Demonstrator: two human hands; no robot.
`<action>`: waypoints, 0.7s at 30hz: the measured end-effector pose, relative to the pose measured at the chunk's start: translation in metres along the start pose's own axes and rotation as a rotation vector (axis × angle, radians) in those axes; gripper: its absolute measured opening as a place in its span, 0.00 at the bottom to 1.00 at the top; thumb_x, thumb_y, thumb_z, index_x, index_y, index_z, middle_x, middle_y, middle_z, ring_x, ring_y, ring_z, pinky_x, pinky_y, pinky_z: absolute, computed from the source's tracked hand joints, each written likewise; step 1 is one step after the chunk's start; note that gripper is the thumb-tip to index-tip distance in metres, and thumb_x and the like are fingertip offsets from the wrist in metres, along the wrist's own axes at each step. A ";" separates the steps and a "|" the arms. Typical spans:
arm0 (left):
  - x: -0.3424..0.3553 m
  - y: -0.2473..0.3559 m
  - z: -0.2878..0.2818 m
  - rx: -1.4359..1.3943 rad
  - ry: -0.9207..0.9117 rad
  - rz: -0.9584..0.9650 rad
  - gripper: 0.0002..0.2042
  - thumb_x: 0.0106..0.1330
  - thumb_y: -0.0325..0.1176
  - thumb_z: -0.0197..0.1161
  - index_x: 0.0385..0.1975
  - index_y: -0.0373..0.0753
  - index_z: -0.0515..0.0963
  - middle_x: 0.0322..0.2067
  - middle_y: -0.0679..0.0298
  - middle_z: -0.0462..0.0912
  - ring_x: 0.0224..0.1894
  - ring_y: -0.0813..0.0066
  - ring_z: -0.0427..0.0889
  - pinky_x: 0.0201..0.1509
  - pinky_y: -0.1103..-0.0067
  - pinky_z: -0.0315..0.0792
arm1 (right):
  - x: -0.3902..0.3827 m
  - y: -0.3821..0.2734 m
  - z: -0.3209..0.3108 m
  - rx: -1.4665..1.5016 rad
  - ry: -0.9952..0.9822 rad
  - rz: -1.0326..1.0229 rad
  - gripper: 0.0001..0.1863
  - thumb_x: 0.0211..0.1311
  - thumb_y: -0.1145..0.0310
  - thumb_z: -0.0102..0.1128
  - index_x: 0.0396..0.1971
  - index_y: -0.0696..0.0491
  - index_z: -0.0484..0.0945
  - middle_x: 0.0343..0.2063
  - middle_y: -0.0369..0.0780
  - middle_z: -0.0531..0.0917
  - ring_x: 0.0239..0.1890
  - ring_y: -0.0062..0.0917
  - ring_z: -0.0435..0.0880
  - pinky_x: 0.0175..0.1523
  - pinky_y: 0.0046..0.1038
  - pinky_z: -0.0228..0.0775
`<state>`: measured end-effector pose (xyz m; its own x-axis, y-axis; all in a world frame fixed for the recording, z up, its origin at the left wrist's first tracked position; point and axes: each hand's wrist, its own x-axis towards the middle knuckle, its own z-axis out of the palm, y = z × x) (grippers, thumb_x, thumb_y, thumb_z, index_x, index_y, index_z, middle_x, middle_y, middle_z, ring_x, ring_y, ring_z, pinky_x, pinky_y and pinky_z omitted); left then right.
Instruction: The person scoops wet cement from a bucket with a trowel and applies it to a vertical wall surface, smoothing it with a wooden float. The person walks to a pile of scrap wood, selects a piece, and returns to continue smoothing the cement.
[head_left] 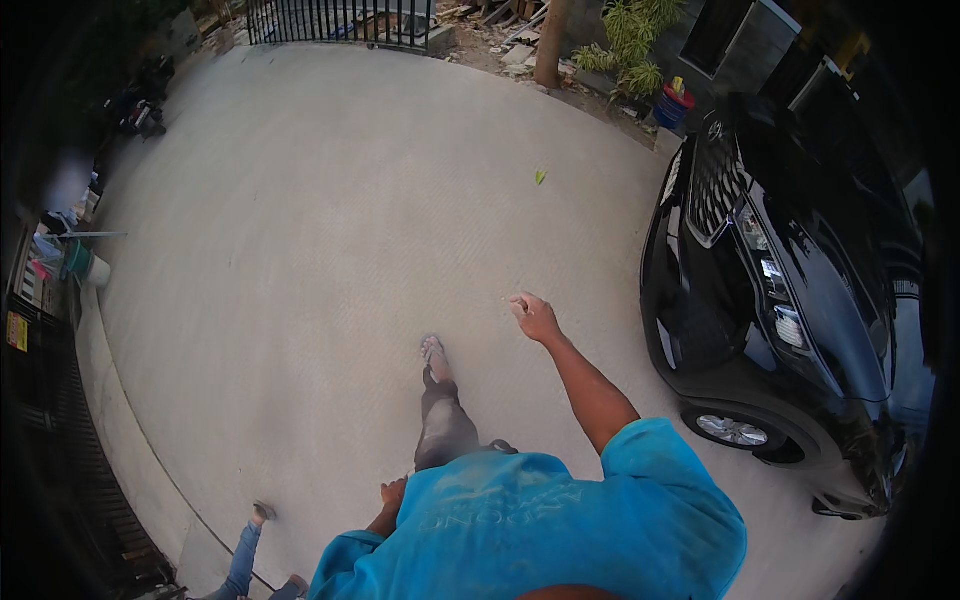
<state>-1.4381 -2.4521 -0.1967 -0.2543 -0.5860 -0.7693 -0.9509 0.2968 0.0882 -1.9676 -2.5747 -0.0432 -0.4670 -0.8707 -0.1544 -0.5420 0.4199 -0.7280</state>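
Note:
My right hand (pixel 532 316) is out in front of my body over pale paving, fingers curled; anything in them is too small to make out. My left hand (pixel 392 493) is low beside my blue shirt (pixel 540 520), partly hidden by it, with its fingers curled and their contents unclear. My foot (pixel 434 355) in a sandal is on the paving below, under a dark trouser leg (pixel 442 425). The nearest large thing to my right hand is a black car (pixel 800 250).
Another person's jeans-clad legs (pixel 243 550) are at lower left. A black fence (pixel 85 470), buckets (pixel 98 271) and motorbikes (pixel 140 115) line the left. A barred gate (pixel 335 22), tree trunk (pixel 550 45), plant (pixel 628 62) and red-blue drum (pixel 672 108) edge the paving (pixel 300 200).

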 end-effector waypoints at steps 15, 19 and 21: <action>0.464 0.182 -0.754 -0.480 0.646 0.147 0.19 0.66 0.35 0.59 0.56 0.40 0.76 0.42 0.51 0.86 0.46 0.53 0.85 0.49 0.63 0.77 | 0.123 0.284 -0.013 -0.551 -0.398 0.535 0.09 0.63 0.65 0.52 0.27 0.51 0.79 0.25 0.38 0.80 0.26 0.26 0.81 0.30 0.33 0.71; 0.577 0.242 -0.843 -0.546 0.621 0.148 0.16 0.66 0.35 0.60 0.52 0.39 0.78 0.42 0.51 0.86 0.46 0.54 0.85 0.51 0.65 0.77 | 0.230 0.298 -0.007 -0.631 -0.579 0.018 0.08 0.67 0.65 0.52 0.31 0.48 0.80 0.31 0.34 0.80 0.35 0.23 0.80 0.39 0.34 0.70; 0.619 0.242 -0.851 -0.537 0.522 0.110 0.16 0.65 0.35 0.60 0.51 0.39 0.79 0.43 0.50 0.86 0.47 0.54 0.85 0.53 0.65 0.77 | 0.361 0.314 -0.024 -0.643 -0.546 -0.091 0.08 0.69 0.65 0.51 0.33 0.47 0.80 0.34 0.32 0.80 0.39 0.22 0.79 0.44 0.35 0.69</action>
<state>-1.9761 -3.3844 -0.1134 -0.2765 -0.8948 -0.3506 -0.8364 0.0444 0.5463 -2.3231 -2.7507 -0.3114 -0.0890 -0.8404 -0.5347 -0.9301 0.2622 -0.2573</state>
